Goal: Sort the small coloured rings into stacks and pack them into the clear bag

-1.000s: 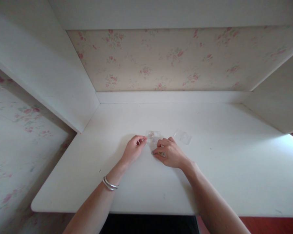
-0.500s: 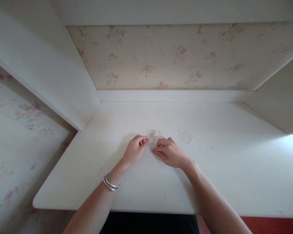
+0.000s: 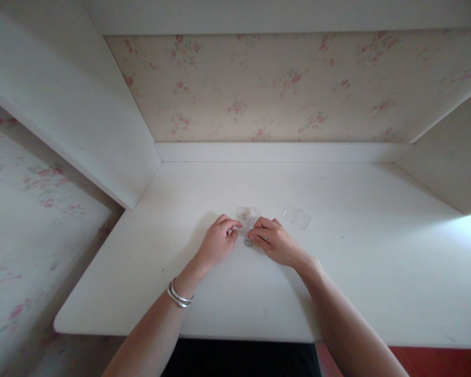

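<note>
A small clear plastic case (image 3: 254, 211) lies on the white desk between my hands, with tiny reddish or coppery bits inside its far part. At its left edge, my left hand (image 3: 219, 241) is closed, thumb and forefinger pinching the near-left side. My right hand (image 3: 275, 240) is bent over the case's near-right part, fingertips pressed together; whatever they hold is too small or hidden to make out. Just below those fingertips a small grey ring (image 3: 248, 243) rests on the desk. A few tiny pieces beside it are partly covered by my right hand.
A second flat clear plastic piece (image 3: 298, 217), perhaps a lid, lies right of the case. The white desk (image 3: 377, 272) has a raised back strip (image 3: 282, 152) and side panels at left (image 3: 102, 120) and right (image 3: 451, 157). Floral wallpaper covers the wall behind.
My right fingertips have moved slightly up and away from the grey ring, which now shows on the desk. My left hand stays at the case's edge.
</note>
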`<state>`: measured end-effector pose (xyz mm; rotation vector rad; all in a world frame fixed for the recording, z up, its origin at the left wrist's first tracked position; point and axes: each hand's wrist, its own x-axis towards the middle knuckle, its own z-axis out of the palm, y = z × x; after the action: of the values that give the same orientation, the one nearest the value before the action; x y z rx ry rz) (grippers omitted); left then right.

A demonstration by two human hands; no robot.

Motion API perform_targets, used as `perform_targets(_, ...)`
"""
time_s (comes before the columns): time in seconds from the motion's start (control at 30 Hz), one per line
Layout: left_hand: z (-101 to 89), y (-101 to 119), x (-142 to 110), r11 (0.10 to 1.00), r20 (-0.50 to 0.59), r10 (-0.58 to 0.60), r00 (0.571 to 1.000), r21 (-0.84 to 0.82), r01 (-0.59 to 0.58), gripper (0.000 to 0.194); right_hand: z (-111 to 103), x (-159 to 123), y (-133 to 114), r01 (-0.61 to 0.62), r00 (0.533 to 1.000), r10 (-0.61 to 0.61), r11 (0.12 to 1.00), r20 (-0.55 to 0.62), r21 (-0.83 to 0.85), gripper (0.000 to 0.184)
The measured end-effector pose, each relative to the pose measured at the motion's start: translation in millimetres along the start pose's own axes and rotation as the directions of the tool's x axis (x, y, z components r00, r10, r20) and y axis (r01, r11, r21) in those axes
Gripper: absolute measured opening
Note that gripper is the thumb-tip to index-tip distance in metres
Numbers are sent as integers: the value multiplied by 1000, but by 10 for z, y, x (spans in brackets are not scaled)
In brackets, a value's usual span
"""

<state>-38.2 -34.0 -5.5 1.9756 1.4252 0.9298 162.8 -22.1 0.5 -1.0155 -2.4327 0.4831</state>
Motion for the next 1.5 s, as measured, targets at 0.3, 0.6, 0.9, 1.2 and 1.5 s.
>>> perform_targets(0.3, -7, 43, -68, 981, 123, 56, 991, 178, -77, 18, 83, 16, 75, -55, 987, 64, 997, -144, 61, 21)
perform_targets(0.6, 17, 34, -52, 985, 74, 52, 996, 163, -64, 33, 102, 24, 32, -25, 996, 36, 991, -83, 133, 18)
perform_targets(0.9, 23, 32, -67, 977, 124, 70, 990, 193, -94, 23, 104, 32, 24, -34, 996, 47, 989, -81, 147, 19)
perform_targets(1.2, 17, 32, -58, 978, 124, 91, 988, 175, -112, 25, 99, 28, 28, -38, 979, 78, 977, -187, 210, 19)
perform_targets(1.5, 22, 3, -67, 981, 141, 67, 988, 170, -91, 19, 87, 35, 13, -53, 953, 111, 978, -283, 204, 18)
